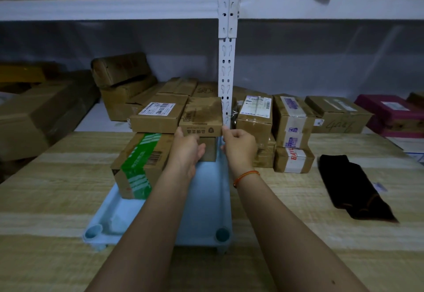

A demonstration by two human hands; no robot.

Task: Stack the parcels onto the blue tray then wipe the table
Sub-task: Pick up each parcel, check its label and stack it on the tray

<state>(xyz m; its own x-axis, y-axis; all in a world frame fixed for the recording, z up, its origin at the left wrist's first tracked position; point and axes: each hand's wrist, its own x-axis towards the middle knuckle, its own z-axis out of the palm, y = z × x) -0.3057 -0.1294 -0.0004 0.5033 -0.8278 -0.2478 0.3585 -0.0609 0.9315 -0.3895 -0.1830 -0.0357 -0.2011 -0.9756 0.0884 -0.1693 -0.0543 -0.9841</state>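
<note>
Both hands are on the small brown carton [202, 117] at the top of the stack: the left hand [187, 148] holds its near left corner with the thumb up against the front face and the fingers curled beneath, and the right hand [238, 147] pinches its near right corner. The carton sits on the upper layer, touching the labelled parcel [159, 117] to its left, above the green-taped box [140, 163] that rests on the blue tray [206, 199]. It looks light and stiff, so a grip at the two near corners should do; its taped skin may be a bit slick. More parcels [293, 131] wait on the table [298, 234] to the right of the tray, stacked near the white shelf post [227, 62]. A black cloth [351, 188] lies further right, well apart from the tray, likely meant for the wiping.
</note>
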